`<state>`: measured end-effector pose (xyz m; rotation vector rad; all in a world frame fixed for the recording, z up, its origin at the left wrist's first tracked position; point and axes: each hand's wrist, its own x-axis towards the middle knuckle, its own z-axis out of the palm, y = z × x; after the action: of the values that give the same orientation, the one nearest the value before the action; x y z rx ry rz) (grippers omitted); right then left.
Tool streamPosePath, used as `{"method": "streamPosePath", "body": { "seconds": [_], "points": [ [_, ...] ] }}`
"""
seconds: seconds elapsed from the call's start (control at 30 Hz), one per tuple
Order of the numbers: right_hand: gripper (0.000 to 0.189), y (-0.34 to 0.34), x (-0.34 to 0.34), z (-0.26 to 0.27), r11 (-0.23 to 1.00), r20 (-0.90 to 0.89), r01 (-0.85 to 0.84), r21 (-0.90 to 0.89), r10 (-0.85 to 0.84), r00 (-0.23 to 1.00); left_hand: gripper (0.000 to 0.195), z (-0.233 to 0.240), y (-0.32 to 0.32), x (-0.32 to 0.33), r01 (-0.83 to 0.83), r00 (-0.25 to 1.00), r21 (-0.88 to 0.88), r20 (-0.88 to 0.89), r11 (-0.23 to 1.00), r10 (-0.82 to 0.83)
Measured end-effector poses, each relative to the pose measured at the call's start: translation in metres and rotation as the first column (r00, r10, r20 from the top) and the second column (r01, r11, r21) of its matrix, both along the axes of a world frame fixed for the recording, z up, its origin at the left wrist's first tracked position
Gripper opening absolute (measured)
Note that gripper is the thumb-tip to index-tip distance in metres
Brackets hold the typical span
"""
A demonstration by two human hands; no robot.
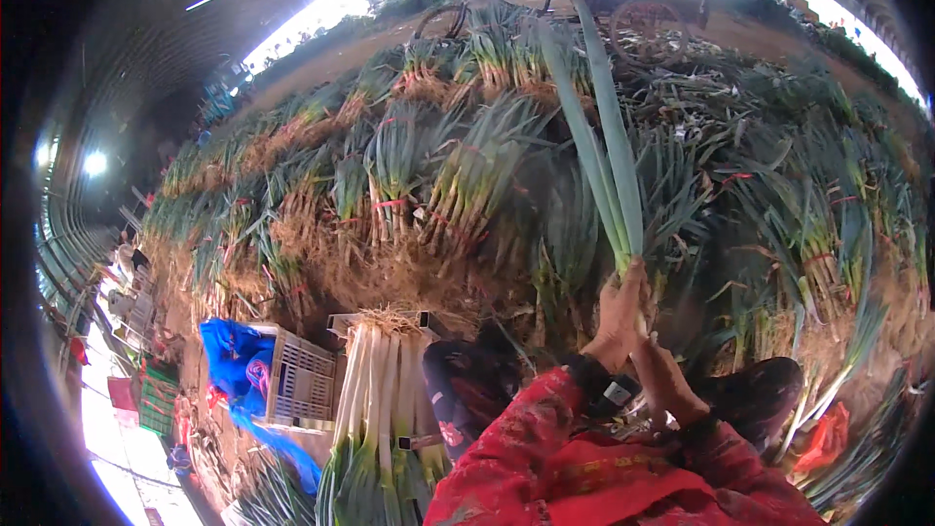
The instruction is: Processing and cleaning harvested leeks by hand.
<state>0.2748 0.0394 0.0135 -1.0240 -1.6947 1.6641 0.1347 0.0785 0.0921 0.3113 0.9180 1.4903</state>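
A long green onion (pixel 621 197) stands nearly upright before me, its broad green leaves fanning upward. My left hand (pixel 619 318) is wrapped around it just below where the leaves part. Lower down, my right hand (pixel 661 372) closes around the lower part of the stalk; its fingers and the root end are mostly hidden. To the left of my knee, several trimmed green onions (pixel 376 387) with long white stalks lie side by side on a metal-framed rack (pixel 420 443), roots at the far end.
Tied bundles of green onions (pixel 391 183) with brown roots stand in rows ahead. A plastic crate (pixel 303 383) with blue netting (pixel 237 358) is at left. An orange-red plastic bag (pixel 825 438) and loose onions (pixel 822 402) lie at right. A cargo tricycle (pixel 646 22) stands beyond the rows.
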Motion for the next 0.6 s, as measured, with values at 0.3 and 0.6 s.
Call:
{"method": "streamPosePath", "body": {
  "seconds": [0.3,0.6],
  "points": [
    [0.022,0.009,0.012,-0.020,0.929,-0.329,-0.025,-0.368,-0.105,0.939,0.036,-0.027,-0.003,0.008,-0.166,0.986,0.032,-0.024,0.986,0.167],
    [0.036,-0.009,-0.012,-0.032,0.755,-0.275,0.135,-0.642,-0.390,0.879,0.031,-0.036,-0.023,-0.021,-0.122,0.987,0.177,-0.081,0.977,0.138]
  ]
}}
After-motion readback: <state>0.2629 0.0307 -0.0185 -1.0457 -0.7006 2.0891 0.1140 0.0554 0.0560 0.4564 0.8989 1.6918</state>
